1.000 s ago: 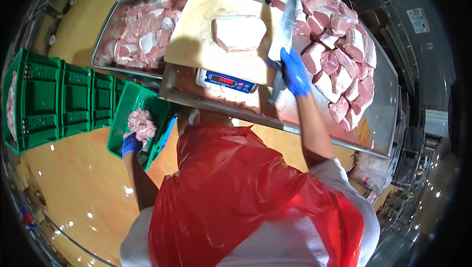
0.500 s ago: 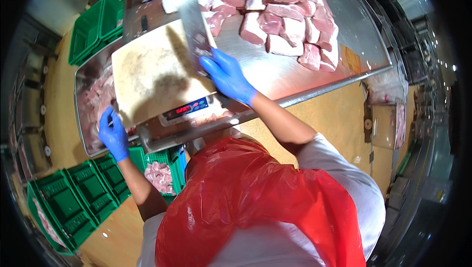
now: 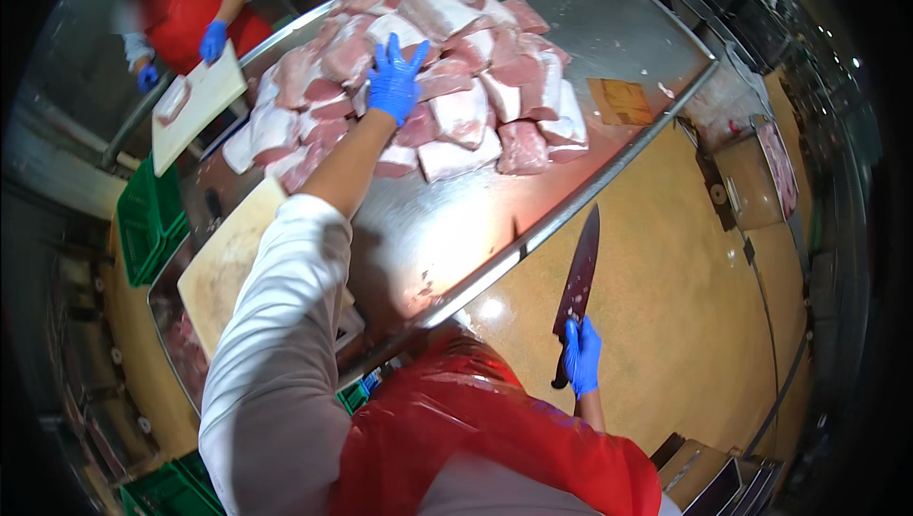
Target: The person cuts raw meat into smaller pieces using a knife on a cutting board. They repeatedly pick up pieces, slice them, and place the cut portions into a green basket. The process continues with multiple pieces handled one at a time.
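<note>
My left hand, in a blue glove, is stretched far out over a heap of raw meat chunks. Its fingers are spread, and it rests on or just above the pieces; contact is hard to make out. The chunks are pink with white fat on one side. Off to the right, past the table's near edge, my right hand grips a large knife by its dark handle. The blade points away from me and has small bits of meat stuck to it. A whitish cutting board lies partly hidden behind my left arm.
The metal table has a raised rim along its near side. A co-worker in a red apron stands at the far left by another white board with a meat piece on it. Green crates stand at the left, a box at the right.
My left hand has gone from beside the board to the meat heap. My right hand has carried the knife off the board to the right, beyond the table edge. The view has turned.
</note>
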Available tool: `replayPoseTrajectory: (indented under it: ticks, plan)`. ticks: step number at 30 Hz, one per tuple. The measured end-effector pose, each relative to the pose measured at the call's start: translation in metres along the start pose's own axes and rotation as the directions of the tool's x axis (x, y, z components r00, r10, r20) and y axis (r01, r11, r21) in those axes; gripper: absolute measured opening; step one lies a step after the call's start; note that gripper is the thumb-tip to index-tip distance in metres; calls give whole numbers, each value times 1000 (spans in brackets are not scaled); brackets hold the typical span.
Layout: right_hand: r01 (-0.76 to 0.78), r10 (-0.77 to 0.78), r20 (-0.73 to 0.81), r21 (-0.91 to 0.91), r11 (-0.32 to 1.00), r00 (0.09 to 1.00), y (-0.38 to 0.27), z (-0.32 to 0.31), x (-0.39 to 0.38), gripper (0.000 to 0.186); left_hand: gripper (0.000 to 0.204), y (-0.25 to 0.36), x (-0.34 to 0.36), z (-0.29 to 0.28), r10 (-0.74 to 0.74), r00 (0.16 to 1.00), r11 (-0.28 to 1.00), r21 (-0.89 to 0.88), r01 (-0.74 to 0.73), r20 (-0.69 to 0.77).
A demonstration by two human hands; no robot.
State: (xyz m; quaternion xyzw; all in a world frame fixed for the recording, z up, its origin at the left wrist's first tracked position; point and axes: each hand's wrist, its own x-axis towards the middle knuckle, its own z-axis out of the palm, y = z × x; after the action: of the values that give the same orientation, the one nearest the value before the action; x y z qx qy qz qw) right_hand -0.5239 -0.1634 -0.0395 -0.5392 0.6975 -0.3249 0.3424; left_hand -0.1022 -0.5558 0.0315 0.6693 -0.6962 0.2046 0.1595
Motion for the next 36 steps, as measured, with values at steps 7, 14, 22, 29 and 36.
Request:
replayPoseTrajectory:
  ticks: [7, 14, 22, 29, 36]
  plan:
    - [-142, 160, -110, 155, 978, 981, 25, -20, -20, 20, 60, -35, 78, 30, -96, 995, 968, -231, 100, 30]
    - [-4, -4, 84, 103, 995, 996, -5, -10, 54, 21, 39, -113, -25, -32, -520, 822, 113, -935, 336, 233]
    - [216, -337, 412, 311, 925, 847, -51, 53, 113, 24, 39, -212, -222, -285, -636, 730, 637, -365, 679, 249]
    - [614, -583, 585, 175, 770, 564, -186, 147, 102, 28, 32, -172, -345, -349, -411, 900, 910, -131, 394, -147]
    - [464, -578, 664, 369, 805, 475, -266, 209, 12, 26, 56, -98, -501, -288, -550, 835, 778, -381, 499, -31]
